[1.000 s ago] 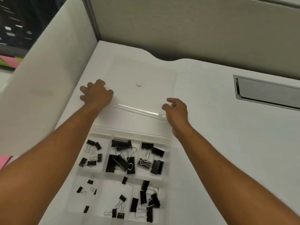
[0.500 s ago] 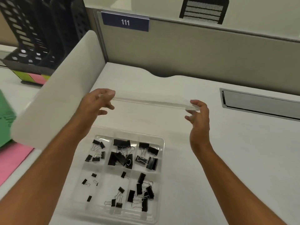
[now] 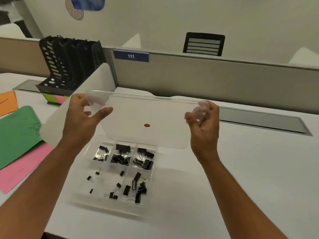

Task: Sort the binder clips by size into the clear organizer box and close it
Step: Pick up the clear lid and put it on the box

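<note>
The clear organizer box (image 3: 81,198) lies open on the white desk, its compartments holding black binder clips (image 3: 144,158) grouped by size, larger ones in the far row, small ones at the near left. Both hands hold the clear lid (image 3: 138,114), marked with a small red dot, in the air above the box's far edge, tilted up toward me. My left hand (image 3: 82,116) grips the lid's left end. My right hand (image 3: 203,121) grips its right end.
A white curved divider (image 3: 57,118) stands left of the box. Green (image 3: 15,133), pink (image 3: 19,171) and orange sheets lie on the neighbouring desk by a black file rack (image 3: 69,66). A grey cable hatch (image 3: 259,119) sits in the desk at right, a partition wall behind.
The lid was lying flat on the desk behind the box; both hands lifted it, raised it and tilted it upright. The view has pulled back and up.
</note>
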{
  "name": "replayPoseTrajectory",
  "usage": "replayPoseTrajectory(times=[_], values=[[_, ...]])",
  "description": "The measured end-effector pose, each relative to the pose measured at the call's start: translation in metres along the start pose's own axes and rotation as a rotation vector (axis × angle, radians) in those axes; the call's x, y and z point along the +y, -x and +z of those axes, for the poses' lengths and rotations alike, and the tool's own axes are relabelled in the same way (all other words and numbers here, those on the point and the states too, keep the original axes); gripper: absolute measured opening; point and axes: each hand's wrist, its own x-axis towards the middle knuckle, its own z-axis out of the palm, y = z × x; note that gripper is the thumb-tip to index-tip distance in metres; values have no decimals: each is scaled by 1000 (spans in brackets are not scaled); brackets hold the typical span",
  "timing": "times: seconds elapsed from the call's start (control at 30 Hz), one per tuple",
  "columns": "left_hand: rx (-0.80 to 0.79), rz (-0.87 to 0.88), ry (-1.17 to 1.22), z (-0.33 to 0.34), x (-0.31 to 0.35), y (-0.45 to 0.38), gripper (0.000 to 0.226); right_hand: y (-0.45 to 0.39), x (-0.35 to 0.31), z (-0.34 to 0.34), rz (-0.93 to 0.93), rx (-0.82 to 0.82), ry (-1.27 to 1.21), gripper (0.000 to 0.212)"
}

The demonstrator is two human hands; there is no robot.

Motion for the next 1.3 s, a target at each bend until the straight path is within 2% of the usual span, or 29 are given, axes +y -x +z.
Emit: replayPoseTrajectory(times=[0.13, 0.27, 0.43, 0.53, 0.67, 0.8, 0.9, 1.13, 1.3], values=[[16, -21, 128, -6, 11, 25, 26, 16, -21, -3, -7, 23, -93, 36], [115, -61, 172, -18, 3, 44, 52, 32, -26, 4, 122, 34, -125, 46], [215, -226, -41, -30, -43, 49, 60, 50, -7, 26, 340, -72, -72, 39], [211, -310, -122, -36, -82, 49, 60, 61, 22, 47, 443, -130, 36, 38], [159, -379, -266, -43, -133, 45, 57, 77, 65, 82, 520, -226, 220, 51], [78, -375, -385, -49, -178, 32, 42, 84, 98, 110, 552, -262, 378, 55], [0, -321, -437, -48, -202, 19, 34, 85, 113, 122, 556, -237, 481, 57], [-159, -264, -441, -37, -234, 0, 36, 85, 125, 136, 490, -158, 731, 54], [-224, -271, -375, -25, -238, 2, 34, 90, 134, 131, 573, -115, 708, 53]])
